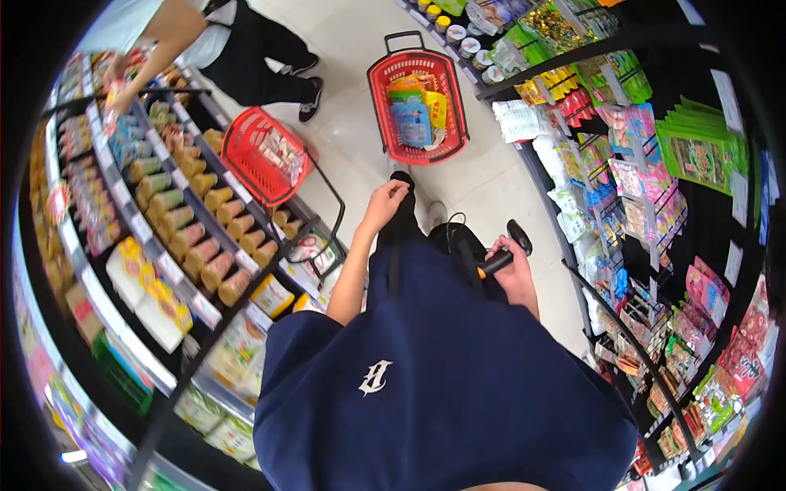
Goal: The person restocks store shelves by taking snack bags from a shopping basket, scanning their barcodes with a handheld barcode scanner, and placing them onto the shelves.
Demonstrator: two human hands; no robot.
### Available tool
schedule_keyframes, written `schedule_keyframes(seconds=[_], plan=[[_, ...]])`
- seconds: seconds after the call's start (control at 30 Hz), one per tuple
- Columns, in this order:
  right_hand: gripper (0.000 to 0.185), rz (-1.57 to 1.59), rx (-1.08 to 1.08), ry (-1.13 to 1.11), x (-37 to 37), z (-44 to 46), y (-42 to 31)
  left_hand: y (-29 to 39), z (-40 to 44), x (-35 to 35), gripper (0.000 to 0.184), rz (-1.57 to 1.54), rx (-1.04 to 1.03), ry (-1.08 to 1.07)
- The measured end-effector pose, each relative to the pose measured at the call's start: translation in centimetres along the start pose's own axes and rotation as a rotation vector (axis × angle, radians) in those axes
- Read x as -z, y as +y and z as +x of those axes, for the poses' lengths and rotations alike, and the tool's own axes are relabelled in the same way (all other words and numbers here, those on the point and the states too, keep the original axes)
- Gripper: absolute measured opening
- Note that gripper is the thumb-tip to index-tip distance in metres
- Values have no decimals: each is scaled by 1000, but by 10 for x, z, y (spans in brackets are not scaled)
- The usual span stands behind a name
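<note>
My left hand [386, 203] hangs over my dark trouser leg, fingers curled in, and nothing shows in it. My right hand [512, 270] is wrapped around the handle of a black barcode scanner [517, 236] with an orange spot near its lower end. Ahead of my feet stands a red shopping basket [376, 98], its black handle folded to the far side. Blue and yellow snack bags [412, 123] lie inside it. At the left, a second red basket [246, 135] holds small packets [282, 155], and its black handle swings out toward my left arm.
Shelves with rows of cups [184, 217] and packs line the left side. Hanging snack bags [696, 151] and jars [469, 47] fill the right side. Another person [254, 61] stands at the upper left, one arm reaching to the shelf. Pale floor tiles [483, 184] run between.
</note>
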State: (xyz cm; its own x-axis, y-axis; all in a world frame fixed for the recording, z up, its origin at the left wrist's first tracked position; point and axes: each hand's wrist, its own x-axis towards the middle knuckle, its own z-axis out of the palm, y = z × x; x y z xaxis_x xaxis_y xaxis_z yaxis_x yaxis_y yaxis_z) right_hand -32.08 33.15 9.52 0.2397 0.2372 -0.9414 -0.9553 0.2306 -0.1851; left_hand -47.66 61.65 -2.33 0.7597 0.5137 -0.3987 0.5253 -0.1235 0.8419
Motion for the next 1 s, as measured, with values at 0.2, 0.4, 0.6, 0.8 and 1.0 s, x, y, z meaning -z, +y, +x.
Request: schedule_keyframes(seconds=[0.2, 0.4, 0.6, 0.8, 1.0], plan=[[15, 125, 73, 132, -75, 34, 19, -180, 119, -7, 30, -41, 612, -223], [18, -265, -76, 152, -75, 55, 34, -226, 203, 27, 26, 704, 285, -349], [24, -220, -65, 459, -9, 102, 56, -203, 261, -6, 18, 468, -171, -428], [24, -221, -197, 456, -2, 126, 59, -237, 330, -81, 23, 490, -188, -358], [23, -185, -162, 535, 3, 136, 64, -309, 394, -156, 40, 617, 21, -511]])
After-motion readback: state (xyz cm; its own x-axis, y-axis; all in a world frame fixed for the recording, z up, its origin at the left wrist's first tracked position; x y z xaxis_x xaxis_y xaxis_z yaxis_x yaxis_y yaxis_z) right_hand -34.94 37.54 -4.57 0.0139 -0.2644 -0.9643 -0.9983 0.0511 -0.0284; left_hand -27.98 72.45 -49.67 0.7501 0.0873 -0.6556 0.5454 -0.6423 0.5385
